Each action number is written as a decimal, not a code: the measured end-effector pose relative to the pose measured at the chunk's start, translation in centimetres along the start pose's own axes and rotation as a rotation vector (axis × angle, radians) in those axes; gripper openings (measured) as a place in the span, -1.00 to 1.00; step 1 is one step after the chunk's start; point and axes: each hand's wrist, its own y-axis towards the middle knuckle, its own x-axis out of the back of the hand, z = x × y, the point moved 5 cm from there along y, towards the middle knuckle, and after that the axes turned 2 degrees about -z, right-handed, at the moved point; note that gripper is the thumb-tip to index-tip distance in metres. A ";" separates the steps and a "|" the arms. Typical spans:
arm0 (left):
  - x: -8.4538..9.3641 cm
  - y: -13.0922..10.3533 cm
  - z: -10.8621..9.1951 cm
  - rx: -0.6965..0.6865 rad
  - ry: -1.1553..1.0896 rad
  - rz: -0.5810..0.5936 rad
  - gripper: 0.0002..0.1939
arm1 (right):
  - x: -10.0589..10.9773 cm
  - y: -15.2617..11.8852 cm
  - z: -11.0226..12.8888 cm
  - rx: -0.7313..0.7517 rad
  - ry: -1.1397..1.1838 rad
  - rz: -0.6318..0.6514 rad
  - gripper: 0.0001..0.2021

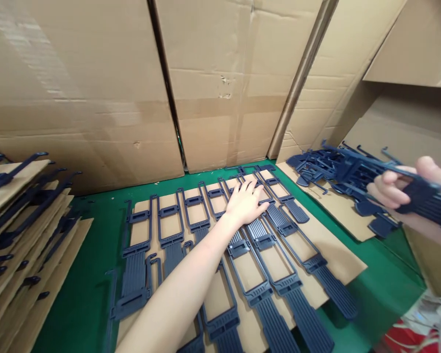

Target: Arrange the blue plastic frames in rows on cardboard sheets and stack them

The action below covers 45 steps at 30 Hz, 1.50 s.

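Note:
My left hand (245, 202) reaches across the middle, fingers spread and lying flat over the far row of dark blue plastic frames. Those frames, such as one open-centred frame with a ribbed tab (275, 255), lie in two rows on a cardboard sheet (343, 257). At the right edge my right hand (393, 189) is closed around another dark blue plastic frame with a ribbed tab (431, 203), held up above the surface. Part of that frame runs out of view. Beneath my left palm and forearm, some frames are partly hidden.
A loose pile of dark blue plastic parts (316, 166) lies on cardboard at the right. Stacked cardboard sheets with similar parts between them (55, 230) stand at the left. Large cardboard boxes (224, 113) wall off the back of the green table (95, 279).

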 end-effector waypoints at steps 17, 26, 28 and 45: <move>0.8 0.2 -0.2 0.024 0.005 0.044 -0.35 | -5.5 -10.2 -4.2 0.253 -0.469 0.367 -0.81; 0.6 0.3 -0.2 0.012 0.024 0.052 -0.37 | -6.0 -10.3 -4.3 0.157 -0.426 0.380 -0.76; 0.5 0.3 -0.2 0.015 0.021 0.052 -0.37 | -6.1 -10.4 -4.5 0.150 -0.434 0.388 -0.74; 0.6 0.3 -0.2 0.013 0.021 0.048 -0.37 | -6.3 -10.0 -4.2 0.238 -0.463 0.494 -0.73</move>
